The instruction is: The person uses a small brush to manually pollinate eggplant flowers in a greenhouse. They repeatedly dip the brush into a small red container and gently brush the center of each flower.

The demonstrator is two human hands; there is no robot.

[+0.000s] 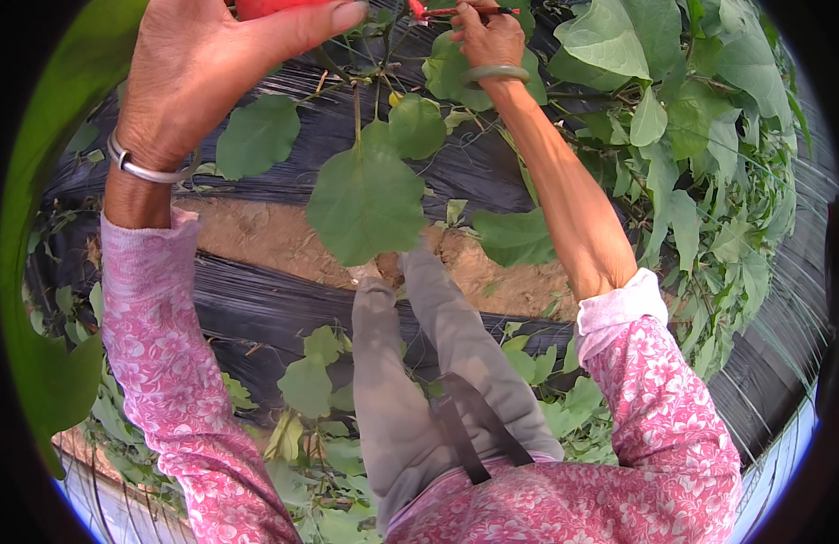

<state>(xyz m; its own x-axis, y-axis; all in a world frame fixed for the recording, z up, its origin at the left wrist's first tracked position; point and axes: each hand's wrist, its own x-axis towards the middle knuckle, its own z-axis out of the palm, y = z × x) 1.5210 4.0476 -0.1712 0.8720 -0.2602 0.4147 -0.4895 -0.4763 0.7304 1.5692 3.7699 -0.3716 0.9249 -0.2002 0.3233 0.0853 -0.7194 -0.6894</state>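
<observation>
My left hand [195,78] is raised at the upper left, its thumb along a smooth red object [273,7]. The top edge of the view cuts off that object and my other fingers, so its full shape is hidden. At the top centre my right hand [491,39] pinches a thin dark stick [440,11], likely a small brush, whose left end is bright red. The red end [417,9] is close to a small whitish bit among the stems of a broad-leaved plant, perhaps eggplant. Whether they touch, I cannot tell. One large leaf [366,204] hangs below my hands.
Black plastic mulch film [270,292] lies on both sides of a bare soil strip [256,228] by my feet. Dense foliage [698,136] with thin strings stands at the right. A blurred leaf [45,381] is very near at the left. More plants [307,381] grow behind my legs.
</observation>
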